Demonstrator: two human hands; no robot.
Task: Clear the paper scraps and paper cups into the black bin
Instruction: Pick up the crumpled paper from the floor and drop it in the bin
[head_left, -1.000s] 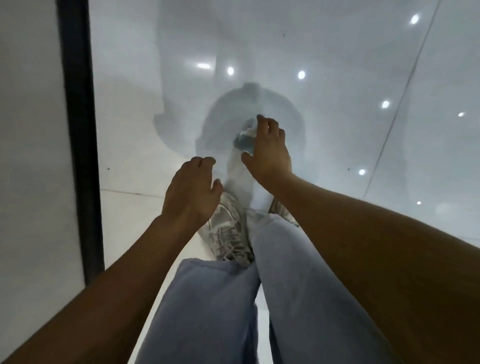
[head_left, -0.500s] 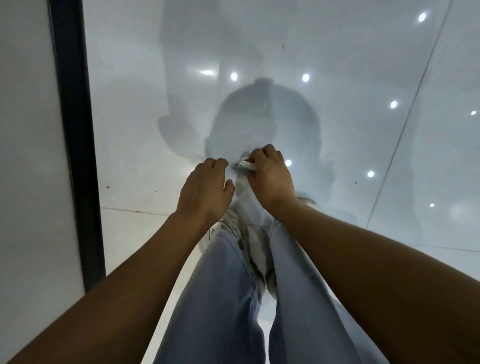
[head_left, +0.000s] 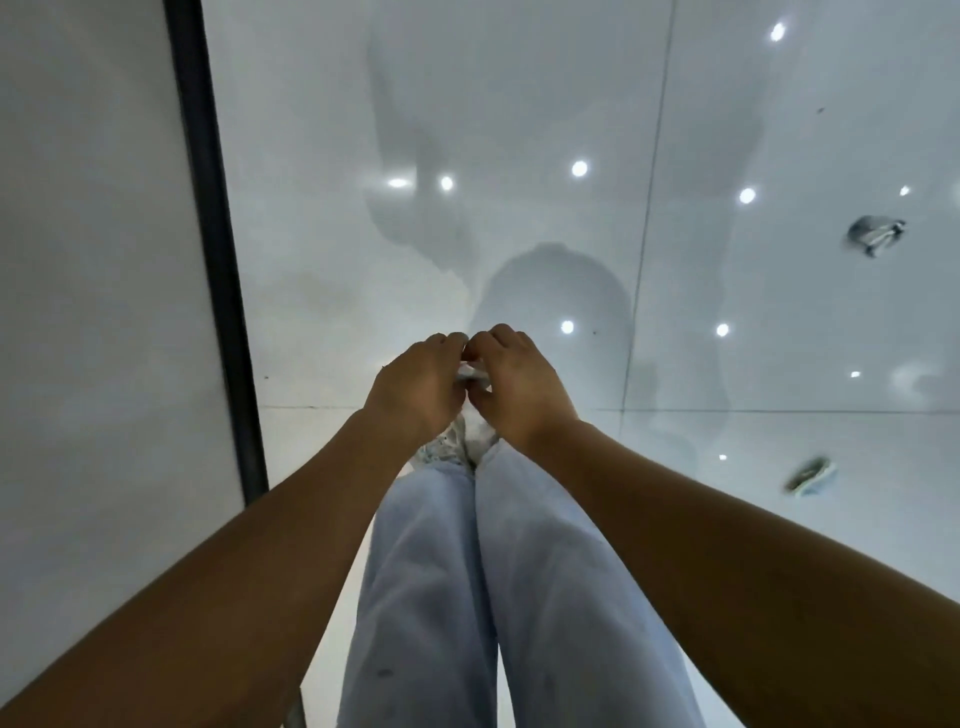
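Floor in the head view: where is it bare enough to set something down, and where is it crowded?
Bare tile lies between the black strip and the hands, and ahead of them. Crowded: the left hand and right hand close together on a paper scrap over the shoes; two more scraps lie far right.

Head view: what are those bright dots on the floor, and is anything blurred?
Head view: the dots are ceiling lights mirrored in the glossy white floor, which also carries a dark reflection of the person. The two paper scraps at right look smeared; the left hand and right hand are fairly sharp.
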